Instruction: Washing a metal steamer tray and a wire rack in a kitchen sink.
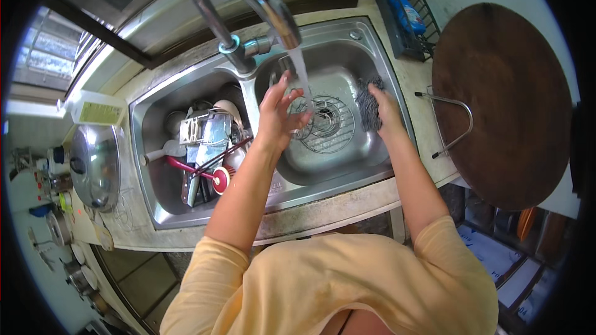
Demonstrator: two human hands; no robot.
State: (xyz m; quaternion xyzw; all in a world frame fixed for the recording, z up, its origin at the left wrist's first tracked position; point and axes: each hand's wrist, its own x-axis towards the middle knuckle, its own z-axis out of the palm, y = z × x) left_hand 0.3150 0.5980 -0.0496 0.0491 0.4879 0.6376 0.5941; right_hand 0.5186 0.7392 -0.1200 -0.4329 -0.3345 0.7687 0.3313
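Under the running kitchen faucet (291, 39), my left hand (281, 111) is raised over the right basin of the stainless steel sink (307, 167). Its fingers are apart, and the water stream (301, 72) falls beside them. A grey mesh scouring pad (369, 104) is gripped in my right hand (389, 114) at that basin's right side. Below my hands, a round wire rack (342, 137) lies on the basin floor around the drain. Some shiny item partly behind my left fingers is too unclear to name.
The left basin holds a knife (188, 190), a red-handled brush (222, 179), a white ladle (163, 151) and other utensils. A glass lid (95, 167) and plastic bottle (95, 108) stand left. To the right are a round wooden board (503, 107) and a wire caddy (412, 18).
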